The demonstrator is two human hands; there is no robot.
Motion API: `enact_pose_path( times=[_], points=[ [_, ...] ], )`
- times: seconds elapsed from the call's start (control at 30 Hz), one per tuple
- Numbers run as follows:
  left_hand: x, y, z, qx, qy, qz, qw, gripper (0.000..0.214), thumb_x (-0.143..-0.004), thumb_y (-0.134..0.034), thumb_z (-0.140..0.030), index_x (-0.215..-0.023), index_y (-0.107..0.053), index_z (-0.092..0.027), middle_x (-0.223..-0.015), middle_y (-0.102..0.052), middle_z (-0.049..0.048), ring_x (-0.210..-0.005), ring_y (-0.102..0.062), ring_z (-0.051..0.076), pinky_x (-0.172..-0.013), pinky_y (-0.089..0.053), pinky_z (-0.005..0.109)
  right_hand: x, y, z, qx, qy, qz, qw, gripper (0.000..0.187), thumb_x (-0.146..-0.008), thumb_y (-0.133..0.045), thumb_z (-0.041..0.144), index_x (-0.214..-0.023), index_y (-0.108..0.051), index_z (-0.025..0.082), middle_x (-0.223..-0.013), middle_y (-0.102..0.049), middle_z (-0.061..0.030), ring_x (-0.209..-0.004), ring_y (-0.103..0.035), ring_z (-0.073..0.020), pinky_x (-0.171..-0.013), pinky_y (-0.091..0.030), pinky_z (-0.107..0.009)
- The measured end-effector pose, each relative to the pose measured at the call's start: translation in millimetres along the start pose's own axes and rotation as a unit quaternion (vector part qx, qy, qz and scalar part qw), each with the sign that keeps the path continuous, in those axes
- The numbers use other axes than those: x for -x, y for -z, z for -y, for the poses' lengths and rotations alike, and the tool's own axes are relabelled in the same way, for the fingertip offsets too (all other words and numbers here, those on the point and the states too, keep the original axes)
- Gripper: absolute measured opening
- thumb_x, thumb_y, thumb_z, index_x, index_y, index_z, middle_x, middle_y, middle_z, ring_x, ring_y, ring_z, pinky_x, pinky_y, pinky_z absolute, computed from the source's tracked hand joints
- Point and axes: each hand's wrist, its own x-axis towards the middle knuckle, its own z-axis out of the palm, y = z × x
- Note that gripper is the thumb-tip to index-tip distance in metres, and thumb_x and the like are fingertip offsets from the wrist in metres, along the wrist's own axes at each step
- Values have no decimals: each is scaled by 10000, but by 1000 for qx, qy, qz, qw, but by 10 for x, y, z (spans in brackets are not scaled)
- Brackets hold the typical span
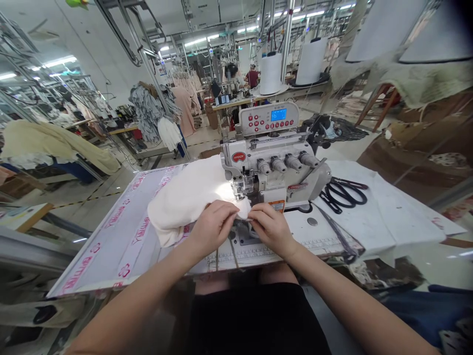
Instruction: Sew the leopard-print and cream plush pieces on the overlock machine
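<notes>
A white overlock sewing machine stands on the table in front of me, its lamp lighting the needle area. Cream fabric spreads to the left of the machine, and its near edge lies at the presser foot. My left hand pinches that edge just in front of the foot. My right hand grips the same edge a little to the right, fingertips pressed together. Between the two hands a short stretch of the cloth shows. The fingers hide part of the edge.
Black-handled scissors lie right of the machine, with a dark strap nearer me. The table has pink-printed film on its left side. Large white thread cones stand behind. Garments hang on racks farther back, where another person sits.
</notes>
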Motion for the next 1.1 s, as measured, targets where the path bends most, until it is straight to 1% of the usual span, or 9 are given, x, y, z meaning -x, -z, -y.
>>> enact_pose_path(
  times=[0.13,0.27,0.37,0.47,0.63,0.73,0.83,0.93,1.1],
  points=[
    [26,-9,-74,-29,-34,-30,999,122,-835,-476,-116,-931,-537,-158,-929,-573,48,-890,-499,168,-774,-408,327,-5,-9,54,-2,45,-23,999,147,-815,-480,70,-868,-579,165,-854,-617,-76,-767,-574,-161,-664,-495,-268],
    [55,-88,-81,-9,-26,-49,998,112,-828,-468,-105,-906,-534,-150,-901,-553,58,-866,-483,167,-763,-417,326,3,-25,98,1,74,-43,996,158,-802,-495,56,-855,-592,170,-805,-629,-61,-721,-564,-153,-631,-488,-270],
    [80,-139,-57,17,-24,-29,999,128,-828,-451,-86,-910,-529,-147,-900,-540,59,-867,-473,163,-771,-418,323,18,-32,100,2,50,-58,997,166,-787,-506,49,-817,-606,178,-900,-611,-78,-744,-545,-153,-624,-486,-275],
    [93,-143,-40,37,-23,-32,999,132,-825,-462,-82,-919,-527,-148,-913,-533,59,-877,-471,160,-779,-418,318,23,-28,90,-11,28,-49,998,176,-791,-498,52,-816,-609,186,-1005,-587,-93,-781,-540,-157,-647,-491,-288],
    [96,-136,-46,38,-26,-47,998,134,-804,-506,-110,-932,-510,-148,-905,-539,59,-880,-483,161,-777,-421,314,-5,-25,99,-65,13,-42,997,173,-801,-493,43,-854,-577,184,-840,-611,-73,-773,-536,-168,-662,-484,-314],
    [101,-180,-42,-28,-27,-53,998,192,-791,-526,-134,-982,-504,-146,-931,-547,69,-884,-484,183,-759,-417,335,-21,-34,107,-81,1,-46,996,155,-799,-499,44,-830,-564,182,-840,-603,-73,-765,-535,-165,-666,-480,-315],
    [98,-228,-21,-84,-41,-67,993,142,-804,-492,-107,-936,-523,-149,-891,-562,58,-841,-490,182,-715,-410,327,-38,-24,104,-82,-12,-38,996,133,-812,-498,70,-852,-553,185,-805,-593,-63,-747,-529,-167,-658,-473,-313],
    [74,-240,2,-84,-51,-72,993,133,-800,-494,-99,-918,-531,-147,-884,-567,54,-825,-490,175,-690,-413,309,-65,16,91,-69,-27,-25,997,113,-823,-507,113,-909,-546,176,-800,-582,-66,-762,-529,-175,-662,-469,-312],
    [17,-163,26,-79,-71,-51,993,126,-808,-495,-115,-918,-543,-150,-888,-576,55,-832,-497,169,-703,-425,303,-104,91,75,-40,4,13,999,88,-834,-486,110,-830,-546,174,-837,-604,-66,-765,-521,-170,-684,-453,-307]
  ],
)
